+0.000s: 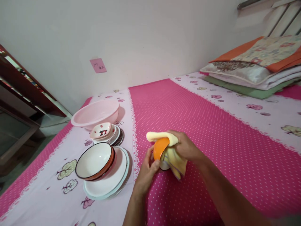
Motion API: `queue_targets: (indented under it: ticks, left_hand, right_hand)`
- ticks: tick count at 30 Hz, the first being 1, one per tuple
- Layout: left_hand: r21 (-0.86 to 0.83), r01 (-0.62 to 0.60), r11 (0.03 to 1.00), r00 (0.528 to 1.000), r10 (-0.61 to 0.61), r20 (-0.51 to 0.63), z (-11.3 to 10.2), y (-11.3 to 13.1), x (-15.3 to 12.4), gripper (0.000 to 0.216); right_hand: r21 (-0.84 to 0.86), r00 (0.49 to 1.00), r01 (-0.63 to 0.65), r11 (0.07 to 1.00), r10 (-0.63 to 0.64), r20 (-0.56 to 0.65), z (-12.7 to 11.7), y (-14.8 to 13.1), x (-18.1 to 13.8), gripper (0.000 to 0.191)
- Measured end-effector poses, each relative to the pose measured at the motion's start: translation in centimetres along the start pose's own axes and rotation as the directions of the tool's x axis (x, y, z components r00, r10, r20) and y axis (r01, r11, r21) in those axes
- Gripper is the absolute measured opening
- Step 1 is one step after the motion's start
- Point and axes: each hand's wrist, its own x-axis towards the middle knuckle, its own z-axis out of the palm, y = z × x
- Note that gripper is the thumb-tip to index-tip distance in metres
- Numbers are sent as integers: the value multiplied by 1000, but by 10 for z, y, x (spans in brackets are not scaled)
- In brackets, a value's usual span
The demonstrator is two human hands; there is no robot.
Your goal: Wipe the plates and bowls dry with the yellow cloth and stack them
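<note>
An orange bowl (161, 148) with a white inside is tilted on its side between my two hands. My left hand (148, 164) grips it from the left, with the thumb near the rim and the fingers behind. A pale yellow cloth (175, 160) lies over the bowl's top and hangs down across its opening. My right hand (184, 145) is closed on this cloth and presses it against the bowl; the fingertips are hidden by the cloth. Left of my hands, a white bowl with a dark rim (94, 160) sits on stacked plates (122, 171).
Behind the plates stand small dishes with a cartoon print (101, 130) on another stack, and a pink basin (95, 114). Folded bedding (249, 72) is piled at the right back. The bedspread (155, 106) is pink and white. A pink note (98, 65) sticks to the wall.
</note>
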Motion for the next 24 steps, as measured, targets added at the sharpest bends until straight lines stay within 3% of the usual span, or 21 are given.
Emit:
queue_targets:
  ticks: [3, 7, 10, 14, 17, 21, 24]
  left_hand:
    - [98, 44, 994, 997, -50, 64, 3, 7, -1, 79]
    - [133, 70, 989, 997, -72, 12, 5, 3, 0, 74]
    - [137, 62, 989, 998, -59, -28, 5, -4, 1, 70]
    - [145, 37, 989, 999, -34, -25, 6, -6, 2, 67]
    - [168, -5, 986, 998, 15, -60, 7, -3, 2, 63]
    - [63, -12, 998, 992, 20, -127, 9, -3, -1, 71]
    - [-61, -23, 998, 984, 12, -179, 12, -6, -2, 76]
  right_hand:
    - [-264, 984, 128, 956, -90, 152, -4, -15, -5, 38]
    - [-384, 971, 155, 910, -68, 230, 3, -27, -7, 38]
    - [-470, 965, 137, 872, -10, 263, 8, -31, -7, 33]
    - [-506, 977, 107, 856, 4, 214, 8, -32, -7, 25]
    - [-398, 988, 84, 914, -25, 151, 6, -25, -5, 21]
    - [-51, 997, -22, 998, 26, 68, 5, -5, 2, 16]
    - [269, 991, -134, 954, 124, 55, 14, 8, 8, 22]
